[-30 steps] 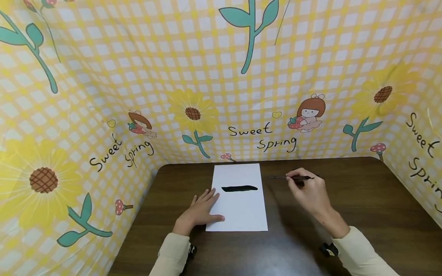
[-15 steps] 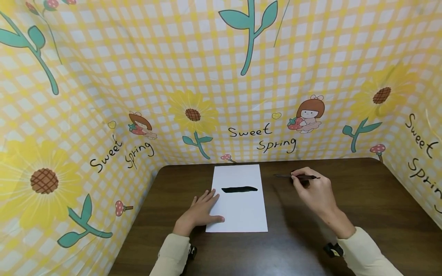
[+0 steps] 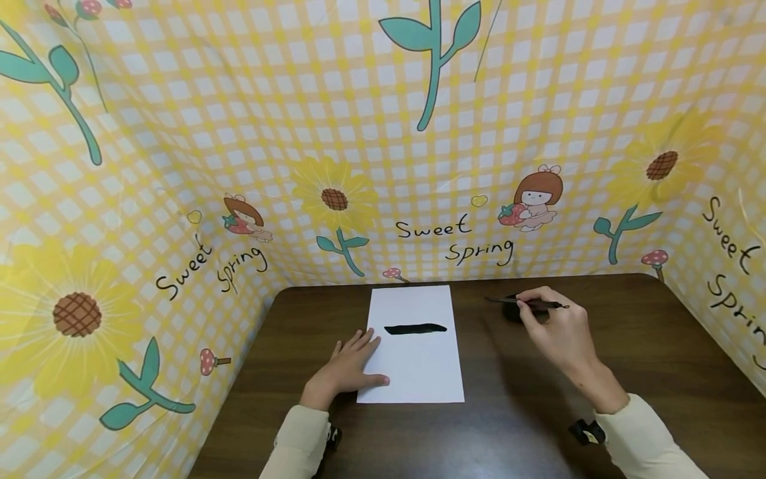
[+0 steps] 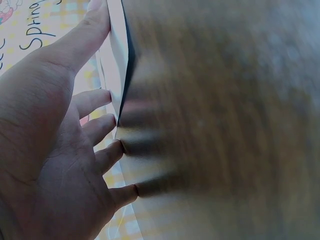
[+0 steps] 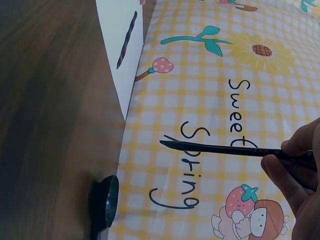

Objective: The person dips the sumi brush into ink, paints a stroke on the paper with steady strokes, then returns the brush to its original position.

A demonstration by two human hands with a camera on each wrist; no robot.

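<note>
A sheet of white paper point(image 3: 419, 369) lies on the table with one thick black ink stroke point(image 3: 415, 329) across it. On its left edge rests my left hand point(image 3: 344, 372), fingers spread and straight; the left wrist view shows the fingertips along that edge. To the right of the paper, my right hand point(image 3: 562, 336) pinches a dark calligraphy brush point(image 5: 215, 148) between thumb and fingers. The brush lies nearly level, its dark tip pointing left. Below the brush stands a small black dish point(image 3: 511, 313), partly hidden behind my right hand in the head view.
The brown wooden table point(image 3: 407, 439) is enclosed at the back and sides by a yellow checked cloth point(image 3: 371, 133) with printed flowers and lettering. The cloth meets the table's far edge, close behind the paper and dish.
My right hand has moved to the right with the brush, away from the paper, uncovering more of the black dish. The left hand and paper have stayed in place.
</note>
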